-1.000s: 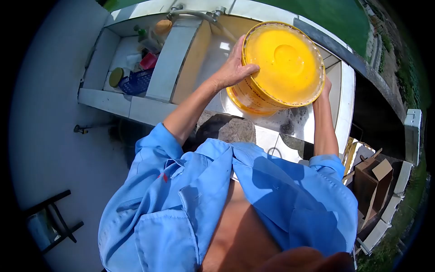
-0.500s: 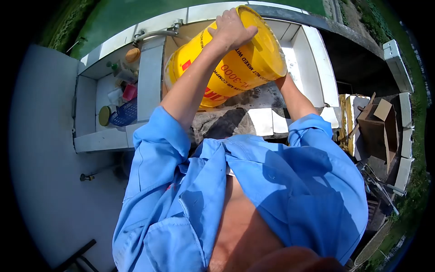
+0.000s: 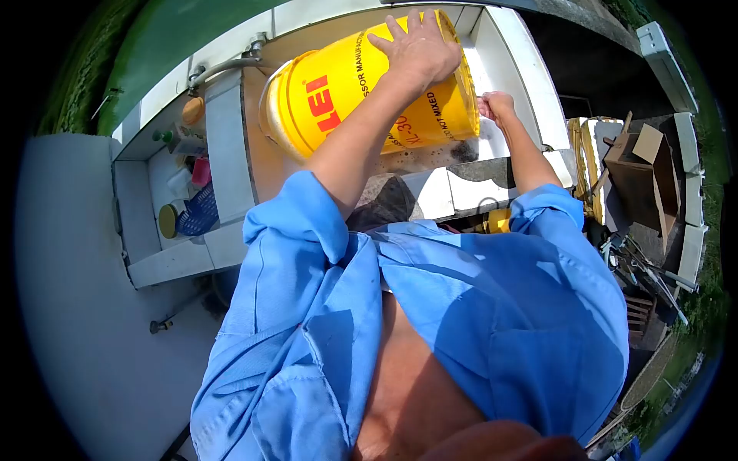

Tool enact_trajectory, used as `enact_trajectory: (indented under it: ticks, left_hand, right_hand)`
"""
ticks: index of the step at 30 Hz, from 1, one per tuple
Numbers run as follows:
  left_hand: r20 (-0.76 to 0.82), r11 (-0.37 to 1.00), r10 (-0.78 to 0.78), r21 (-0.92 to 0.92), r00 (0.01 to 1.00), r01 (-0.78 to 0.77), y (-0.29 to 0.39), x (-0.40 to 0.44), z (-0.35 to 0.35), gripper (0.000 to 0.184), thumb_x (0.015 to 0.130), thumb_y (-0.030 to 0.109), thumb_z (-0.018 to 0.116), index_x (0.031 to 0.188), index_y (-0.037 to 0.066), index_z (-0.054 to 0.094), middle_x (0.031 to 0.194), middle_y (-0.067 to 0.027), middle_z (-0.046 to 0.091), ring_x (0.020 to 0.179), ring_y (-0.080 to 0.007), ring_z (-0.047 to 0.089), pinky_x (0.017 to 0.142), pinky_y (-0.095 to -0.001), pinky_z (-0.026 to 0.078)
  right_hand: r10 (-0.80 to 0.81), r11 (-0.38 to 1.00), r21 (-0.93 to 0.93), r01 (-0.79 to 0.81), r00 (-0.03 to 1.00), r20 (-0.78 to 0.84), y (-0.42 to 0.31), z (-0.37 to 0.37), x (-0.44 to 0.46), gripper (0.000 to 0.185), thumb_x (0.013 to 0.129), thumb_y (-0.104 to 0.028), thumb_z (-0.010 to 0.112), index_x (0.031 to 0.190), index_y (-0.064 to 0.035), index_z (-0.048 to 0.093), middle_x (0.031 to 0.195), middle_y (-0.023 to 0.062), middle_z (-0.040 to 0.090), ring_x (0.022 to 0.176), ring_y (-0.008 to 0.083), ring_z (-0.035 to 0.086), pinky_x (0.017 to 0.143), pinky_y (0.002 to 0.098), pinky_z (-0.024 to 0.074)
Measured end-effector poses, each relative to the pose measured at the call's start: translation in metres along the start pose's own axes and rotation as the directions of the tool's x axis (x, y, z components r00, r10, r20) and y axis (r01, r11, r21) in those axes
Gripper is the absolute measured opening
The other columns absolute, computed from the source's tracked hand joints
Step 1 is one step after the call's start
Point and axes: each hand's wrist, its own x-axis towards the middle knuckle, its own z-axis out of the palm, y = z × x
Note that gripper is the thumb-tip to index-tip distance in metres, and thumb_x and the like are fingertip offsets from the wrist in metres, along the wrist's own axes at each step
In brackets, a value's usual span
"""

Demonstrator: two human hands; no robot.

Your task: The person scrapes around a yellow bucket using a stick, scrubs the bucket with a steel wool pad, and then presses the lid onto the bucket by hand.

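A large yellow bucket (image 3: 338, 88) with red and black lettering lies on its side in the white-tiled basin (image 3: 530, 84). Its rim and wire handle are at the left, its base at the right. My left hand (image 3: 423, 50) rests on top of the bucket near the base end, palm down and fingers spread. Just beside the base is my right hand (image 3: 498, 106), its fingers curled. Whether it grips the base edge or some small thing is hidden. Wet, foamy spots show on the basin floor under the bucket.
A metal tap (image 3: 254, 50) with a grey hose is on the back ledge. In the left compartment are a blue basket (image 3: 200, 211), a jar (image 3: 167, 220) and bottles. An open cardboard box (image 3: 642, 180) stands at the right. Something yellow (image 3: 500, 220) shows below the front ledge.
The bucket has tipped closer to level and turned, showing more red lettering. My right hand has come out from under its base to the right side. My left hand's fingers have spread.
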Motion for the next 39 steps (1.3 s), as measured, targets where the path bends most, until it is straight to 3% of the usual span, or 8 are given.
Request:
enact_trajectory:
  ticks: [5, 7, 11, 13, 23, 33, 37, 39]
  left_hand:
    - [-0.054, 0.997, 0.047, -0.054, 0.997, -0.05, -0.039, -0.004, -0.021, 0.066, 0.075, 0.031, 0.047, 0.135, 0.008, 0.031, 0.141, -0.0135, 0.027, 0.132, -0.0416, 0.015, 0.101, -0.0649, 0.005]
    - [-0.011, 0.988, 0.145, -0.05, 0.989, -0.145, -0.063, -0.009, -0.033, 0.061, 0.075, 0.029, 0.049, 0.13, 0.006, 0.035, 0.129, -0.0192, 0.04, 0.12, -0.0365, 0.035, 0.1, -0.0407, 0.029]
    - [-0.07, 0.955, 0.132, -0.258, 0.989, -0.146, -0.103, -0.031, -0.065, 0.054, 0.076, 0.029, 0.044, 0.125, 0.004, 0.043, 0.129, -0.0114, 0.045, 0.122, -0.0337, 0.036, 0.101, -0.0546, 0.021]
    - [-0.087, 0.932, 0.131, -0.328, 0.988, -0.153, -0.121, -0.035, -0.078, 0.053, 0.076, 0.028, 0.045, 0.123, 0.002, 0.045, 0.125, -0.0138, 0.049, 0.119, -0.0312, 0.041, 0.102, -0.0437, 0.026]
    - [-0.145, 0.803, -0.016, -0.592, 0.989, -0.073, -0.157, -0.037, -0.078, 0.048, 0.082, 0.023, 0.044, 0.125, 0.003, 0.045, 0.123, -0.0169, 0.051, 0.114, -0.0306, 0.047, 0.098, -0.0349, 0.033]
    - [-0.256, 0.905, 0.001, -0.411, 0.967, -0.11, -0.139, -0.036, -0.063, 0.042, 0.083, 0.025, 0.046, 0.122, 0.01, 0.048, 0.126, -0.0094, 0.049, 0.116, -0.0305, 0.042, 0.094, -0.06, 0.026]
    - [-0.26, 0.906, -0.01, -0.411, 0.965, -0.101, -0.138, -0.042, -0.069, 0.041, 0.084, 0.023, 0.045, 0.123, 0.01, 0.048, 0.127, -0.0088, 0.048, 0.117, -0.0307, 0.041, 0.095, -0.0588, 0.026]
    - [-0.314, 0.929, 0.011, -0.348, 0.949, -0.126, -0.137, -0.048, -0.073, 0.041, 0.083, 0.024, 0.045, 0.12, 0.006, 0.05, 0.121, -0.015, 0.052, 0.112, -0.0307, 0.047, 0.096, -0.0398, 0.035]
  right_hand:
    - [-0.173, 0.93, -0.299, 0.216, 0.971, 0.162, -0.058, -0.011, -0.041, 0.008, 0.085, -0.01, 0.051, 0.087, -0.0027, 0.054, 0.071, 0.0057, 0.062, 0.052, 0.0092, 0.056, 0.044, 0.0207, 0.0457]
    - [-0.246, 0.854, -0.406, 0.326, 0.94, 0.238, -0.082, -0.006, -0.054, 0.009, 0.084, -0.01, 0.05, 0.086, -0.0026, 0.055, 0.07, 0.0055, 0.062, 0.05, 0.0096, 0.055, 0.044, 0.0216, 0.0448]
    - [-0.628, 0.701, -0.133, 0.701, 0.694, 0.352, -0.144, 0.013, -0.098, 0.011, 0.088, -0.013, 0.05, 0.09, -0.0022, 0.053, 0.075, 0.0059, 0.063, 0.058, 0.0073, 0.055, 0.049, 0.0198, 0.0443]
    - [-0.744, 0.57, -0.067, 0.819, 0.549, 0.38, -0.167, 0.036, -0.124, 0.012, 0.088, -0.014, 0.05, 0.091, -0.0027, 0.053, 0.076, 0.0058, 0.063, 0.06, 0.0072, 0.055, 0.053, 0.0196, 0.0461]
    - [-0.842, -0.237, -0.54, 0.807, 0.107, 0.529, -0.184, 0.139, -0.177, 0.006, 0.087, -0.009, 0.049, 0.09, -0.0064, 0.053, 0.075, 0.0116, 0.062, 0.065, 0.0246, 0.061, 0.059, 0.0311, 0.0494]
    - [-0.61, -0.286, -0.822, 0.493, 0.567, 0.553, -0.206, 0.152, -0.197, 0.018, 0.08, -0.011, 0.047, 0.079, 0.002, 0.06, 0.078, 0.022, 0.061, 0.071, 0.037, 0.059, 0.064, 0.043, 0.0459]
    - [-0.603, 0.04, -0.676, 0.736, 0.558, 0.571, -0.219, 0.155, -0.195, 0.027, 0.081, -0.018, 0.045, 0.08, 0.0033, 0.061, 0.079, 0.0219, 0.061, 0.075, 0.0356, 0.058, 0.068, 0.0422, 0.0449]
    - [-0.613, 0.102, -0.674, 0.732, 0.58, 0.536, -0.216, 0.152, -0.204, 0.027, 0.083, -0.021, 0.047, 0.079, 0.0026, 0.059, 0.08, 0.0207, 0.061, 0.077, 0.0342, 0.058, 0.068, 0.0411, 0.0449]
